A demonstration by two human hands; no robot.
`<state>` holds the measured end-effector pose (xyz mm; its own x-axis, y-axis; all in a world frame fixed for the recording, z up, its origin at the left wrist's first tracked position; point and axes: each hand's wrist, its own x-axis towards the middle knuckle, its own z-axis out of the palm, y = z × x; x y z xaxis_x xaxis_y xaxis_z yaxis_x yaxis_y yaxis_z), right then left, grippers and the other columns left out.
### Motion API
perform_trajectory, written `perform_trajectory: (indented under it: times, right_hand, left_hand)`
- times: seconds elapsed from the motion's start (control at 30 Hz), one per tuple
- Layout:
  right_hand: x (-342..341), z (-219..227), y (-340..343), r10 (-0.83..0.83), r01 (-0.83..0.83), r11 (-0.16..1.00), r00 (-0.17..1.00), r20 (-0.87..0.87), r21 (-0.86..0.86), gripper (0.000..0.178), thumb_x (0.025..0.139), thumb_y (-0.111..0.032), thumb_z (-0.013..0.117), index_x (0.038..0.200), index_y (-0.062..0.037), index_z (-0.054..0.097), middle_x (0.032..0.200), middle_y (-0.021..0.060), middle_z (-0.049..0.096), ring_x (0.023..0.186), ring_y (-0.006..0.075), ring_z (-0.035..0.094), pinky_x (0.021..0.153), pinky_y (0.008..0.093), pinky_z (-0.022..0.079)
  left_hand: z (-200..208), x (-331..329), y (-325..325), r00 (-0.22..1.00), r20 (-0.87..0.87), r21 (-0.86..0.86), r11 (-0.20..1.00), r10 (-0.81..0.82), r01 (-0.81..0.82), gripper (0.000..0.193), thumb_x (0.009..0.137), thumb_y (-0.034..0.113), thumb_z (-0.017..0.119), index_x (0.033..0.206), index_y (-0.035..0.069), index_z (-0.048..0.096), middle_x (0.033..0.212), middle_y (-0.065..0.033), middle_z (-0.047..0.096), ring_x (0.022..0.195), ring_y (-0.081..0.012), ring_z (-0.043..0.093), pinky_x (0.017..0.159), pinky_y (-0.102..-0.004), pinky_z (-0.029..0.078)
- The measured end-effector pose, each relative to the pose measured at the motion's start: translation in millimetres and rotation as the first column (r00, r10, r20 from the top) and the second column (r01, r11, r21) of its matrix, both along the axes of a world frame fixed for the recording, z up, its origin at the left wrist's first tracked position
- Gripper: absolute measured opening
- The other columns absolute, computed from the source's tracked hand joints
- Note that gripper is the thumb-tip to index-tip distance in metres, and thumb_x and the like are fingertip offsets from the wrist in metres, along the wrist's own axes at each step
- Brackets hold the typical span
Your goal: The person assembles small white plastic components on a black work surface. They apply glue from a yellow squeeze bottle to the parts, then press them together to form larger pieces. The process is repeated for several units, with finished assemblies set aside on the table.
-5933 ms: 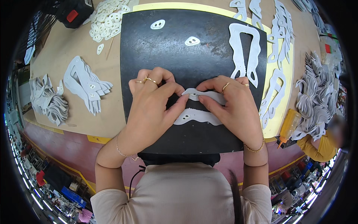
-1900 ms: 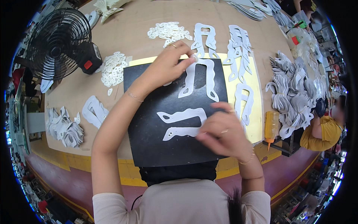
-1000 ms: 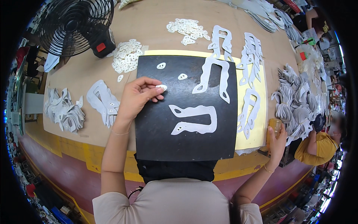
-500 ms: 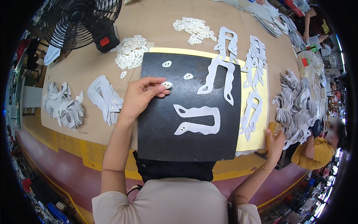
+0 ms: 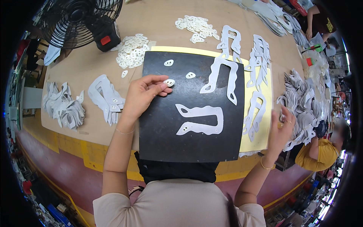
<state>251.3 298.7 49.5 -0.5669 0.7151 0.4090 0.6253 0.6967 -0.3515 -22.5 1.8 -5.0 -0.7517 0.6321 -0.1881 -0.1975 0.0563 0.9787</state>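
Observation:
Between the thumb and fingers of my left hand (image 5: pixel 145 94) is a small white oval piece (image 5: pixel 170 82) with two dark holes, held just over the black board (image 5: pixel 159 140). Two more oval pieces, a left one (image 5: pixel 168 62) and a right one (image 5: pixel 191 75), lie on the board. Below them rests a grey U-shaped cutout (image 5: pixel 215 113) with wavy edges, its open side to the left. Another grey cutout (image 5: pixel 213 77) lies across the board's upper right. Past the board's right side, my right hand (image 5: pixel 281 128) is raised with curled fingers; what they hold is unclear, with something yellowish showing among them.
Two heaps of oval pieces, a left heap (image 5: pixel 132 51) and a far heap (image 5: pixel 196 27), lie beyond the board. A black fan (image 5: pixel 77 17) stands far left. Grey cutouts are piled at left (image 5: pixel 66 108) and right (image 5: pixel 298 102). A person in yellow (image 5: pixel 321 155) is at right.
My right hand has lifted up and slightly right from the yellow container at the table's right edge, its fingers now curled. My left hand still pinches the oval piece in nearly the same spot.

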Motion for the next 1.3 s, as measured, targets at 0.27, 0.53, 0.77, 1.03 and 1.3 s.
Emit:
perform_trajectory:
  times: [0.27, 0.53, 0.77, 1.03, 1.3]
  right_hand:
    - [-94.4, 18.9, -60.8, 0.5, -0.5, 0.866, 0.865, 0.038, -0.017, 0.027, 0.082, -0.018, 0.08, 0.107, -0.0104, 0.072, 0.108, 0.0088, 0.061, 0.102, 0.0264, 0.057, 0.091, 0.0391, 0.039]
    - [35.0, -13.9, 33.7, -0.221, 0.199, 0.975, 0.928, 0.3, 0.103, 0.071, 0.086, -0.039, 0.08, 0.133, 0.0058, 0.052, 0.125, 0.0235, 0.056, 0.118, 0.0402, 0.054, 0.101, 0.0465, 0.043]
    - [115.5, -53.1, 52.8, -0.289, 0.388, 0.875, 0.898, 0.331, -0.289, 0.074, 0.087, -0.047, 0.077, 0.127, 0.0104, 0.055, 0.114, 0.0303, 0.063, 0.103, 0.0403, 0.063, 0.092, 0.0426, 0.049]
    - [87.7, -30.4, 44.2, -0.33, 0.441, 0.818, 0.886, 0.327, -0.369, 0.07, 0.088, -0.05, 0.075, 0.12, 0.0108, 0.06, 0.111, 0.0224, 0.067, 0.098, 0.0302, 0.066, 0.085, 0.0364, 0.051]
    - [109.5, 1.2, 83.6, -0.344, -0.497, 0.636, 0.503, -0.793, -0.591, 0.079, 0.088, -0.056, 0.072, 0.139, -0.0003, 0.049, 0.125, 0.0115, 0.061, 0.11, 0.024, 0.062, 0.088, 0.0393, 0.055]
  left_hand:
    - [-2.1, 0.0, -1.3, 1.0, 0.014, 0.008, 1.0, -0.005, 0.004, 0.026, 0.098, 0.005, 0.064, 0.12, -0.008, 0.066, 0.1, -0.0142, 0.073, 0.091, -0.0176, 0.073, 0.079, -0.0249, 0.058]
    - [-2.0, 3.1, -5.9, 1.0, 0.03, 0.021, 1.0, 0.003, -0.003, 0.026, 0.099, 0.006, 0.063, 0.121, -0.007, 0.067, 0.099, -0.0143, 0.074, 0.091, -0.0171, 0.073, 0.08, -0.0245, 0.057]
    - [-0.2, 1.8, -3.7, 0.999, 0.036, 0.012, 1.0, 0.012, -0.012, 0.027, 0.097, 0.007, 0.066, 0.12, -0.007, 0.067, 0.099, -0.0135, 0.073, 0.088, -0.0171, 0.072, 0.08, -0.0242, 0.055]
    - [0.2, 1.3, -3.4, 1.0, -0.006, 0.019, 1.0, 0.021, -0.021, 0.026, 0.098, 0.007, 0.065, 0.12, -0.006, 0.068, 0.096, -0.0121, 0.074, 0.085, -0.0145, 0.071, 0.079, -0.0231, 0.054]
    - [10.4, 10.0, -4.9, 0.997, 0.076, 0.027, 0.999, -0.02, 0.018, 0.027, 0.098, 0.006, 0.064, 0.121, -0.007, 0.067, 0.099, -0.0131, 0.073, 0.088, -0.015, 0.071, 0.079, -0.0241, 0.055]
